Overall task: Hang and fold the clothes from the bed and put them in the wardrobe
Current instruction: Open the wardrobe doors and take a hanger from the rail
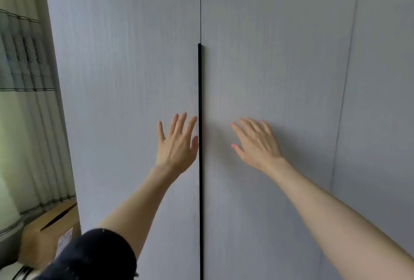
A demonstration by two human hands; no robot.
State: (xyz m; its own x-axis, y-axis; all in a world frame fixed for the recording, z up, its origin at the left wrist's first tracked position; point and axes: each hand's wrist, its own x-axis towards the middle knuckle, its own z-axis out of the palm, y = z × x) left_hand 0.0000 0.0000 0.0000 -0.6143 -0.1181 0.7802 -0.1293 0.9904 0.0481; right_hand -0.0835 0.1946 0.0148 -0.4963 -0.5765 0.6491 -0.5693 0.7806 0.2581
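Two pale grey wardrobe doors fill the view, both closed: the left door (125, 78) and the right door (268, 67). A long black vertical handle strip (199, 190) runs down the seam between them. My left hand (177, 145) lies flat with spread fingers on the left door, its thumb at the handle strip. My right hand (257, 143) is flat with straight fingers against the right door, a little right of the seam. Neither hand holds anything. No clothes or bed are in view.
A further grey panel (380, 100) stands at the right. Pale green curtains (24, 100) hang at the left. A cardboard box (51, 228) sits on the floor beside the wardrobe's left edge.
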